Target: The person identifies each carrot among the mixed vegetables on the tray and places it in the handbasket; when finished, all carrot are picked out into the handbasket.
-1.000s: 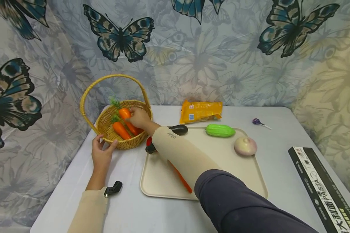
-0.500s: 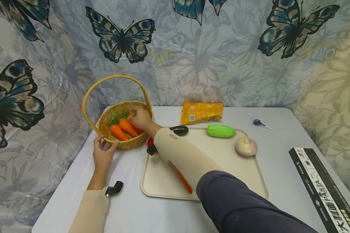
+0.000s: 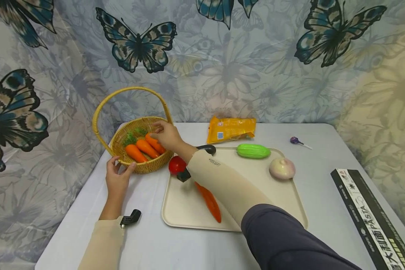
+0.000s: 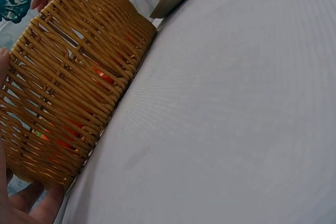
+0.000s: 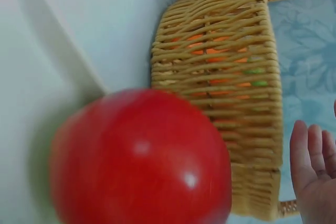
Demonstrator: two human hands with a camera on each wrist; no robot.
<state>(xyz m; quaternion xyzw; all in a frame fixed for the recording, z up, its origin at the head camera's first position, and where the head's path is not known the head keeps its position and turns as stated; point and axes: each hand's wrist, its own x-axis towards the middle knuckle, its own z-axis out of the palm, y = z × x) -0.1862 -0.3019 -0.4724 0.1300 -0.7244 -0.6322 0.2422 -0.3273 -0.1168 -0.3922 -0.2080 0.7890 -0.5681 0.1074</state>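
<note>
Fingers point(image 3: 161, 124) of the right hand point(image 3: 170, 137): loosely extended, slightly apart, holding nothing; positioned over the wicker basket point(image 3: 156, 164) at its 2 to 3 o'clock side. Contact between thumb and carrot beneath: cannot be told.

Left hand point(image 3: 119, 180): thumb and fingers set wide, gripping the basket at 7 o'clock of its rim; unchanged from one second ago.

Basket contents: three orange carrots point(image 3: 147, 149), side by side, green tops toward 10 o'clock.

Differences: one second ago the right hand pinched a carrot above the others; that carrot now lies released in the row. The right forearm has shifted toward 3 o'clock, exposing more of a red fruit point(image 3: 177, 165) and an orange-red chili point(image 3: 210, 204).

Beige tray point(image 3: 185, 219), taken as dial: red fruit at 10, beside a dark stub point(image 3: 183, 176); chili at 8; black eggplant point(image 3: 208, 149) near 11, partly under the sleeve point(image 3: 222, 172); green ribbed gourd point(image 3: 253, 150) at 1; onion point(image 3: 282, 168) at 2, on the rim.

Beyond the tray: basket at 10 o'clock; orange packet point(image 3: 231, 129) at 12; lollipop point(image 3: 300, 142) at 2; pasta box point(image 3: 374, 221) between 3 and 4.
</note>
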